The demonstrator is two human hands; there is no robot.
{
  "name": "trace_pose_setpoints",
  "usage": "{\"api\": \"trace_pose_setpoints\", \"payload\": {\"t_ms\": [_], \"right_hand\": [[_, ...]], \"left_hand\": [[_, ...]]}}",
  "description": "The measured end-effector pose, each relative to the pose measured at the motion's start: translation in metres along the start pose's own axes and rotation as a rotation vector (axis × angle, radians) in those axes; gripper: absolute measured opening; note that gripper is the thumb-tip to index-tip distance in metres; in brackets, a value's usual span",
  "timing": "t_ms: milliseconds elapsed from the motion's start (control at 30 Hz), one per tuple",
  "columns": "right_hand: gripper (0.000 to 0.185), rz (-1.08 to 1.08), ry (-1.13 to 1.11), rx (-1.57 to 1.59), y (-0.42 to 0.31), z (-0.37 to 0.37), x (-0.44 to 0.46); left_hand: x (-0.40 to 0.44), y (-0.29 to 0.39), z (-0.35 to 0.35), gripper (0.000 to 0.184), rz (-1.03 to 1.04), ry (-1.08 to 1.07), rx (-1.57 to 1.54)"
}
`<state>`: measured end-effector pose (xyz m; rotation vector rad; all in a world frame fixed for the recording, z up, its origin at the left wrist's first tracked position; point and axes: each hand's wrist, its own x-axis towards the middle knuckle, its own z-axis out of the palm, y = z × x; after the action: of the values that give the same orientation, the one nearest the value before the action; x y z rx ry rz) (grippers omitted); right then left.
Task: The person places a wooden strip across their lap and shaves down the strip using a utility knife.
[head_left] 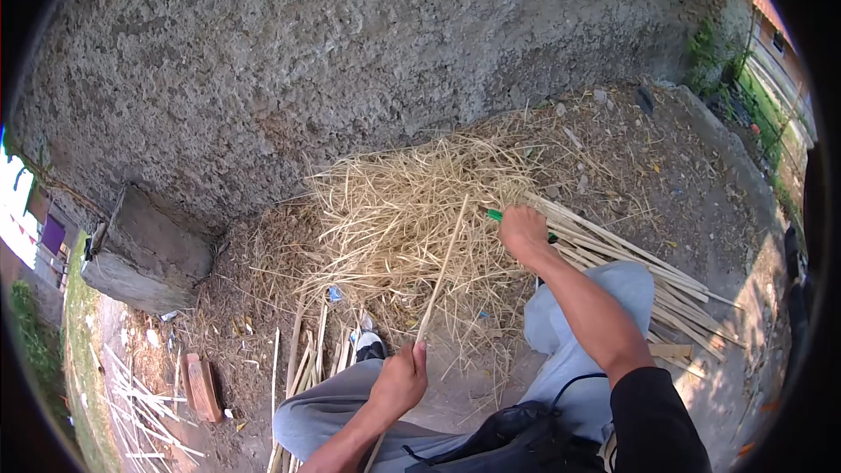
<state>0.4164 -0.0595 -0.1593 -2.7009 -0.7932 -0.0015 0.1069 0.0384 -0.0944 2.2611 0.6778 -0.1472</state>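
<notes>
My left hand [401,378] is closed around a long thin wooden strip [445,264], whose upper end points up over the pile of shavings. Its lower end runs back past my wrist toward my lap. My right hand [524,232] is wrapped round a green-handled tool [495,215], held to the right of the strip and apart from it. The tool's blade cannot be made out. Pale curled shavings [403,210] lie heaped on the ground in front of both hands.
Long strips [666,285] lie by my right leg, more [307,355] by my left. A rough wall [394,44] rises ahead. A concrete block [158,250], a brick [202,388] and scattered white strips [144,412] are at the left.
</notes>
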Motion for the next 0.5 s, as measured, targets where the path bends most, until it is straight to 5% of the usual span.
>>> {"api": "trace_pose_setpoints", "payload": {"t_ms": [100, 200, 500], "right_hand": [[0.020, -0.009, -0.020, 0.043, -0.023, -0.019, -0.011], [0.025, -0.046, -0.128, 0.121, -0.048, -0.040, -0.026], [0.021, -0.279, -0.140, 0.292, -0.071, -0.055, -0.040]], "left_hand": [[0.021, -0.024, -0.018, 0.044, 0.023, 0.152, -0.337], [0.023, 0.003, -0.047, 0.040, -0.208, -0.193, -0.913], [0.043, 0.017, -0.027, 0.029, -0.216, -0.190, -1.032]]}}
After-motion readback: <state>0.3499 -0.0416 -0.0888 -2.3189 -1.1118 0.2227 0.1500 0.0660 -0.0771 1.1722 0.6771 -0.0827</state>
